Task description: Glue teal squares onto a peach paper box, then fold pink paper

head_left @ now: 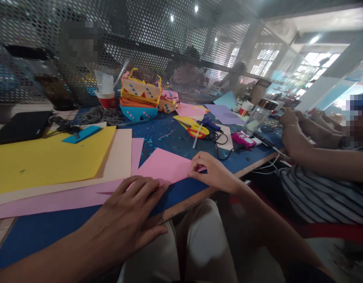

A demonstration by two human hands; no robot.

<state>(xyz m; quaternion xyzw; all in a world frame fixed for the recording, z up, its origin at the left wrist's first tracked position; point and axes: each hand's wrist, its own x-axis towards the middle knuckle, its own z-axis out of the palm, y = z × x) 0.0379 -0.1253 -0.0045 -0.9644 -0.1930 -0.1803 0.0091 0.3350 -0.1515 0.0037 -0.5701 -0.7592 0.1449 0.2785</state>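
A sheet of pink paper [166, 163] lies on the blue tabletop in front of me. My left hand [137, 206] rests with its fingers stretched out over the sheet's near left edge, the thumb apart below the table edge. At the sheet's right corner, my right hand [212, 171] has thumb and fingers pinched on the paper. Just beyond the sheet are red-and-yellow handled scissors [196, 133] and a blue glue gun [211, 124] with its black cord.
Large yellow paper [52, 161] tops a stack on the left. Farther back stand decorated paper crowns [140, 92], a red paper cup [107, 98] and a glass jar [259, 116]. A magenta device [243, 140] sits right. A co-worker's arm [317, 155] reaches in.
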